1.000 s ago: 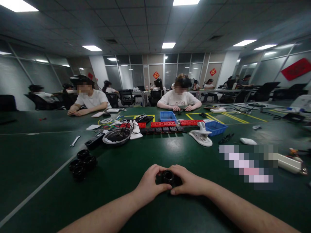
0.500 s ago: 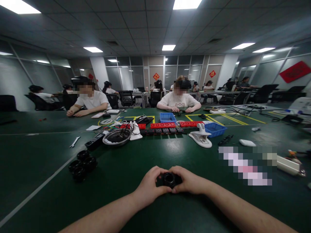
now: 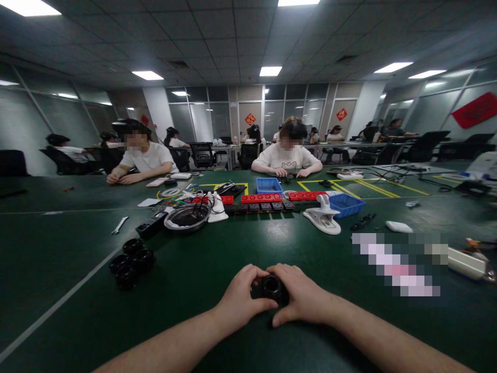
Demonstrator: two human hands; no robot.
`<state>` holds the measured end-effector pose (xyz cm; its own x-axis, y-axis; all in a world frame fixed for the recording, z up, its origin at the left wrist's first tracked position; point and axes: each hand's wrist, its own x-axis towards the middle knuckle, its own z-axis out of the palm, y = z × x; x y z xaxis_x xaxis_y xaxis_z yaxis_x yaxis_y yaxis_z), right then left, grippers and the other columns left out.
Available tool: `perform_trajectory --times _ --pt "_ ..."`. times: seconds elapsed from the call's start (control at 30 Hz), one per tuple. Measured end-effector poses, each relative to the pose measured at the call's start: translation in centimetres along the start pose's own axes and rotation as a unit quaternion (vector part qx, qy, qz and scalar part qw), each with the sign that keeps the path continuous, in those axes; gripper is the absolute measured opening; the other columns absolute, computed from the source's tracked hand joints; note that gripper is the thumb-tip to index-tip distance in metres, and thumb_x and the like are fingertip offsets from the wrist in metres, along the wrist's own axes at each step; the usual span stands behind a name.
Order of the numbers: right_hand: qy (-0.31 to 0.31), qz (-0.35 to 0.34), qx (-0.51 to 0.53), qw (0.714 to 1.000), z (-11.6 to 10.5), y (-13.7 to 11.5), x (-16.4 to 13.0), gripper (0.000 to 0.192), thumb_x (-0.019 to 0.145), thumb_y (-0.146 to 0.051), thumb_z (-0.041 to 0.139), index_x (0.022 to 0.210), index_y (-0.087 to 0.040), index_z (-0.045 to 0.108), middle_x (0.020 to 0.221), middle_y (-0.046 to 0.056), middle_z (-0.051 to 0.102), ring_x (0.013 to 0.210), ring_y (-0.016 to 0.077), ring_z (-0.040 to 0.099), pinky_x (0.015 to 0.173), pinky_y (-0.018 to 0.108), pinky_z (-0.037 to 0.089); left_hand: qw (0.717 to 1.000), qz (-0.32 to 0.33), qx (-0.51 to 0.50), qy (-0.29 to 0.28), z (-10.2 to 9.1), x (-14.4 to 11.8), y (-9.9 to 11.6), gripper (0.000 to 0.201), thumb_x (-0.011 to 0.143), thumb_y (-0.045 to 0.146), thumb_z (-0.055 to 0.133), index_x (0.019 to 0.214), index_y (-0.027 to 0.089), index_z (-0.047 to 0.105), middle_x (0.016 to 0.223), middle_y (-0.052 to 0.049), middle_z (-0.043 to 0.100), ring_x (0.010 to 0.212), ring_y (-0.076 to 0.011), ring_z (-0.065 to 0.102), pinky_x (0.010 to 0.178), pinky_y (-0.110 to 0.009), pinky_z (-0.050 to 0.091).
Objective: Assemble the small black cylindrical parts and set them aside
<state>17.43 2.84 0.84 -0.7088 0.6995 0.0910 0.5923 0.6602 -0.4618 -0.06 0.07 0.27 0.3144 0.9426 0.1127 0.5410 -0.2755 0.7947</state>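
With my left hand (image 3: 243,295) I am pinching the black round part (image 3: 272,285) over the green table (image 3: 186,269), and with my right hand (image 3: 301,292) I am cupping its opposite side, apparently for steadiness, leaving its opening uncovered.

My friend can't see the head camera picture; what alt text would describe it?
A person's left hand and right hand cup around a small black part with a round opening, over a dark green table. To their left sits a cluster of black round parts; farther back are a metal bowl, red strips, blue bins and seated people.
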Motion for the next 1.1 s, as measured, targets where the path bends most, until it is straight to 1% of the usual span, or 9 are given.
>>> perform_trajectory --times 0.07,0.2,0.43,0.53,0.63,0.73,0.83,1.0,1.1 --pt "-0.034 -0.022 0.059 0.997 -0.7 0.5 0.0 0.065 0.055 -0.048 0.065 0.110 -0.020 0.044 0.099 0.005 0.050 0.090 0.0212 0.045 0.077 0.033 0.034 1.000 0.011 -0.002 -0.012 -0.1 0.0 0.0 0.039 0.056 0.030 0.068 0.091 0.021 0.054 0.084 0.000 0.049 0.074 -0.0149 0.046 0.061 -0.022 0.036" --pt "-0.085 -0.058 0.124 0.987 -1.7 1.3 0.2 0.044 0.065 -0.037 0.062 0.103 -0.018 0.051 0.093 0.002 0.051 0.087 0.0180 0.046 0.077 0.029 0.035 0.999 0.029 0.002 -0.023 -0.2 0.0 -0.1 0.040 0.059 0.029 0.066 0.097 0.023 0.055 0.084 0.000 0.049 0.074 -0.0143 0.046 0.061 -0.022 0.036" --pt "-0.096 -0.076 0.132 0.984 -1.7 1.7 0.4 0.029 0.065 -0.028 0.063 0.091 -0.017 0.056 0.089 0.000 0.051 0.084 0.0157 0.046 0.075 0.026 0.035 0.999 0.041 -0.004 -0.021 -0.1 0.0 -0.2 0.041 0.060 0.029 0.066 0.098 0.023 0.054 0.085 0.000 0.049 0.074 -0.0144 0.046 0.062 -0.023 0.036" --pt "-0.086 -0.067 0.129 0.986 -1.4 1.7 0.4 0.031 0.063 -0.028 0.065 0.090 -0.016 0.056 0.084 0.000 0.050 0.080 0.0147 0.046 0.070 0.024 0.036 0.999 0.041 -0.003 -0.022 -0.2 0.0 -0.1 0.039 0.060 0.029 0.066 0.096 0.023 0.055 0.084 0.000 0.049 0.074 -0.0143 0.046 0.062 -0.022 0.035" --pt "-0.063 -0.028 0.110 0.992 -0.8 1.7 0.5 0.034 0.058 -0.032 0.069 0.084 -0.016 0.055 0.079 -0.001 0.049 0.074 0.0139 0.047 0.063 0.022 0.035 0.999 0.036 -0.004 -0.022 -0.2 -0.1 0.0 0.038 0.059 0.029 0.067 0.094 0.022 0.055 0.083 0.000 0.049 0.074 -0.0144 0.046 0.062 -0.022 0.035" --pt "-0.021 0.022 0.060 0.998 0.0 1.3 0.5 0.039 0.052 -0.040 0.070 0.076 -0.015 0.052 0.074 -0.001 0.049 0.068 0.0133 0.045 0.056 0.021 0.033 1.000 0.017 -0.004 -0.012 -0.1 -0.1 0.1 0.039 0.056 0.030 0.068 0.092 0.021 0.055 0.083 0.000 0.049 0.074 -0.0148 0.046 0.061 -0.023 0.035" --pt "0.021 0.057 -0.012 0.998 0.9 0.5 0.5 0.043 0.053 -0.049 0.066 0.072 -0.015 0.048 0.070 0.000 0.050 0.063 0.0134 0.044 0.052 0.021 0.029 1.000 -0.009 0.003 0.019 0.1 -0.2 0.0 0.040 0.053 0.028 0.070 0.088 0.019 0.054 0.082 0.000 0.049 0.073 -0.0150 0.046 0.060 -0.023 0.035" --pt "0.064 0.088 -0.113 0.988 1.5 -0.8 0.2 0.038 0.061 -0.052 0.057 0.071 -0.017 0.048 0.071 0.003 0.052 0.065 0.0171 0.047 0.056 0.026 0.030 0.998 -0.022 0.013 0.057 0.5 -0.2 -0.2 0.037 0.051 0.025 0.071 0.082 0.018 0.053 0.081 0.001 0.049 0.074 -0.0157 0.046 0.062 -0.024 0.035" --pt "0.070 0.070 -0.111 0.989 1.2 -0.9 0.1 0.048 0.055 -0.057 0.060 0.078 -0.016 0.050 0.076 0.004 0.053 0.072 0.0200 0.047 0.063 0.030 0.032 0.998 -0.014 0.010 0.053 0.3 -0.1 -0.2 0.036 0.051 0.024 0.071 0.083 0.018 0.053 0.081 0.000 0.049 0.074 -0.0158 0.046 0.062 -0.024 0.035"
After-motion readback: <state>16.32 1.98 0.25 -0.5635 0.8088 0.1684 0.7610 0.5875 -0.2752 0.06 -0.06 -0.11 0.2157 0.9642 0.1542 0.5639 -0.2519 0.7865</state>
